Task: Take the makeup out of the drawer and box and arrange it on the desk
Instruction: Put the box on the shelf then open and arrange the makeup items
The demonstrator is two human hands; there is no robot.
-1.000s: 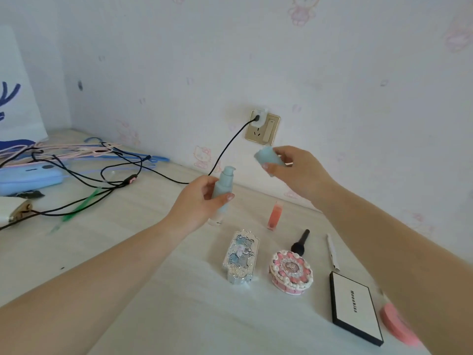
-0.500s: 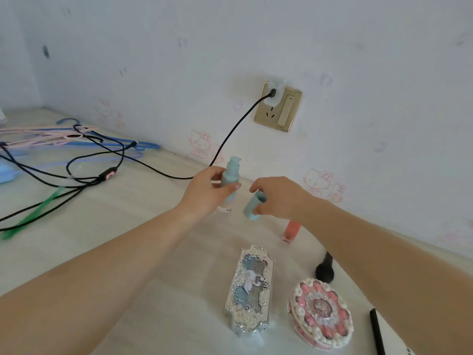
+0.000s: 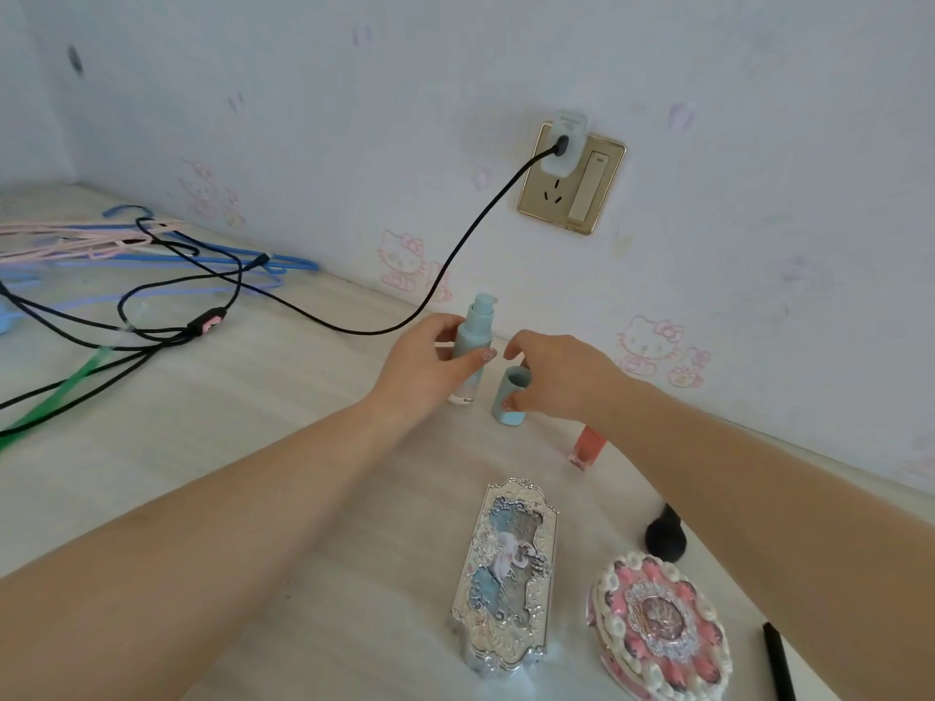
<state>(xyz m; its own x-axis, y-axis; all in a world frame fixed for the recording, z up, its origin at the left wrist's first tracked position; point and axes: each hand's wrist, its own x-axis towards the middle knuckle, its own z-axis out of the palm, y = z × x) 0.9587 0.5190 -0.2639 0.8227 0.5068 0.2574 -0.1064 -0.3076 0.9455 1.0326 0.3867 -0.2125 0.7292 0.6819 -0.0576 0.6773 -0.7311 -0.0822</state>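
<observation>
Over at the far left of the pale wood-grain bench (image 3: 212,447), a heap of pink and blue wire clothes hangers (image 3: 126,245) lies tangled with a thin black charging cable (image 3: 455,255) that runs up to the gold wall socket (image 3: 571,179); none of that looks like part of the job, so it seems to have been left well apart from the makeup.

Moving right, the person's left hand (image 3: 425,366) has its grip wrapped round a pale blue pump bottle (image 3: 470,346), thumb in front and fingers behind, keeping it upright with its base on the bench, near the wall. The pump head is bare, which probably explains the steadying hold.

Just beside it, the right hand (image 3: 556,376) pinches the bottle's pale blue cylindrical cap (image 3: 511,397) loosely between thumb and fingers, open end up, its closed end on or just above the bench; I cannot tell which. My guess is that it is being stood beside its bottle.

Nearer the viewer lies an ornate silver rectangular palette with a blue relief lid (image 3: 506,574), then a small coral-pink lip gloss tube (image 3: 587,445) half hidden behind the right forearm, a black brush head (image 3: 665,538), a round pink-and-cream cake-shaped compact (image 3: 663,624) and a slim black pencil (image 3: 776,660), set in a loose row as though for display.
</observation>
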